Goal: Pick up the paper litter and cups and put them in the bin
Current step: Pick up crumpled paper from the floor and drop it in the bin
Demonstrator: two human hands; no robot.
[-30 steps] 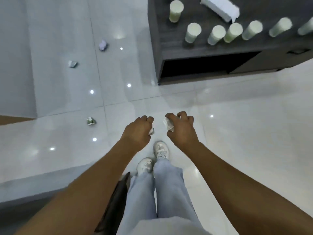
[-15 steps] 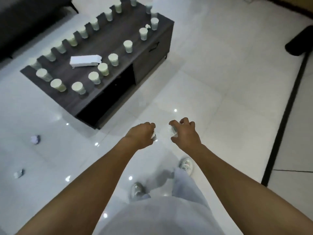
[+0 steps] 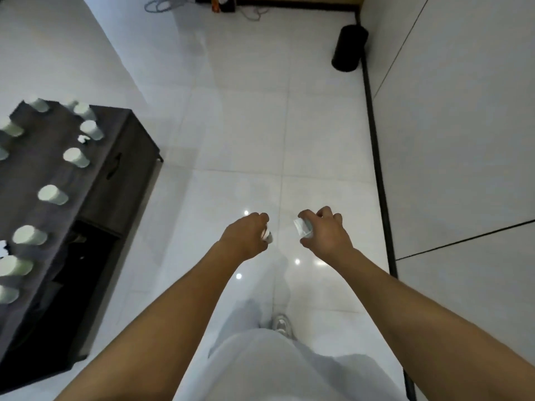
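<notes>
Both hands' fingers curled: left hand [image 3: 246, 237] grips small white paper scrap [image 3: 267, 235], right hand [image 3: 324, 233] pinches crumpled white paper wad [image 3: 302, 230]; black cylindrical bin [image 3: 348, 49] at 1 o'clock.

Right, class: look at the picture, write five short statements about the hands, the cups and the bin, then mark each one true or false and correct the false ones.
1. Each hand holds a wad of paper. True: the left hand grips one wad and the right hand grips another wad.
2. The bin stands right beside the table. False: it stands far off by the wall, and the table is at the left.
3. Cups stand on the table. True.
4. The bin is white. False: it is black.
5. The right hand rests on the table. False: it is out over the floor.
</notes>
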